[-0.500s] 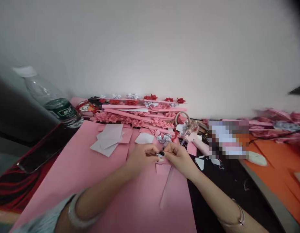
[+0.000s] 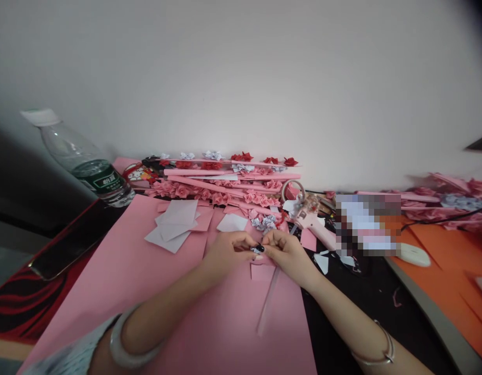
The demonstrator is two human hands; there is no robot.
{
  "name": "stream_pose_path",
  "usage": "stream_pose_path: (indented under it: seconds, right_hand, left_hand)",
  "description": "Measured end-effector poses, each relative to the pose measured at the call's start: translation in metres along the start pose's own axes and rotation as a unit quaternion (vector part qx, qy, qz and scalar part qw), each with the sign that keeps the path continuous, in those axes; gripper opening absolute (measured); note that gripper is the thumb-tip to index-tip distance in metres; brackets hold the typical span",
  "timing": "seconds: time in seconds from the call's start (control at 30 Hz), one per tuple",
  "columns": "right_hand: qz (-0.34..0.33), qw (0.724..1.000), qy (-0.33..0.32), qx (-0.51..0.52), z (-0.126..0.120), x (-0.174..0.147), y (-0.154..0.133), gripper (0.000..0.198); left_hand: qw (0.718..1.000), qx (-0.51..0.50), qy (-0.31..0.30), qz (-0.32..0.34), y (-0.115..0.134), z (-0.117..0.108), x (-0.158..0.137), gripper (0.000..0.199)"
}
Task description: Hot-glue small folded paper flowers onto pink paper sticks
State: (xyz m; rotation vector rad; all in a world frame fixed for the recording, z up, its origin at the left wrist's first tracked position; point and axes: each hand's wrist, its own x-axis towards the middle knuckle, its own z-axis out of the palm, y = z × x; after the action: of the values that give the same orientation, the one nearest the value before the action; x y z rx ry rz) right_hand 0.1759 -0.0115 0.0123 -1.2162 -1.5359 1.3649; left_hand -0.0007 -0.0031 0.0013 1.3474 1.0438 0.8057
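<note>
Over a large pink paper sheet (image 2: 166,323), my left hand (image 2: 229,255) and my right hand (image 2: 288,258) meet, fingertips pinched together. Between them is a small whitish paper piece (image 2: 257,251), mostly covered by the fingers, so its exact shape is hidden. A thin pale stick (image 2: 267,304) lies on the sheet just below my right hand, close to a small pink paper square (image 2: 260,272). Beyond the hands lie a white paper square (image 2: 232,223) and a bluish-white paper flower cluster (image 2: 264,223). Several loose white squares (image 2: 174,221) overlap left of my left hand.
Pink rolled paper and paper flowers (image 2: 217,197) pile along the wall. A tape roll (image 2: 293,191) and pink glue gun (image 2: 317,229) stand right of them. At left are a water bottle (image 2: 96,174) and a phone (image 2: 65,242); at right, a white mouse (image 2: 413,254) and orange paper (image 2: 452,250).
Both hands stay pinched together in nearly the same place, with only slight finger movement. The picture is sharper now; the surrounding things lie where they were.
</note>
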Motion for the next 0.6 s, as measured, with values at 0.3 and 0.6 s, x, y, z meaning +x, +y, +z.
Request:
stream_pose_path:
  seconds: [0.3, 0.6]
  right_hand:
    - [-0.004, 0.998, 0.014, 0.061, -0.0032, 0.0009, 0.005, 0.027]
    - [-0.034, 0.995, 0.091, 0.026, 0.0054, -0.0047, 0.007, 0.018]
  left_hand:
    - [1.0, -0.006, 0.006, -0.007, 0.0035, 0.0018, 0.0001, 0.012]
    - [1.0, 0.009, 0.011, -0.005, 0.0056, 0.0001, 0.0017, 0.029]
